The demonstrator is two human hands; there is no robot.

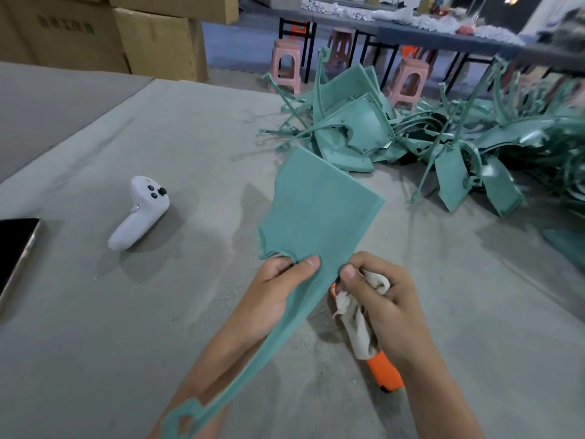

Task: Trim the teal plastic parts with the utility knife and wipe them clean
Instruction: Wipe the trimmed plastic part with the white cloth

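My left hand [272, 293] pinches a flat teal plastic part [316, 210] near its lower edge, thumb on top. The part rises away from me, and a long thin arm of it runs down past my left wrist. My right hand [383, 299] grips a crumpled off-white cloth [357, 318] together with an orange utility knife [384, 370], close against the part's right edge. The knife's blade end is hidden behind the cloth and hand.
A large pile of teal parts [427, 131] lies at the back right of the grey-covered table [158, 312]. A white controller [139, 213] and a dark phone [15, 245] lie at the left. Cardboard boxes [152, 39] and pink stools [286, 64] stand behind.
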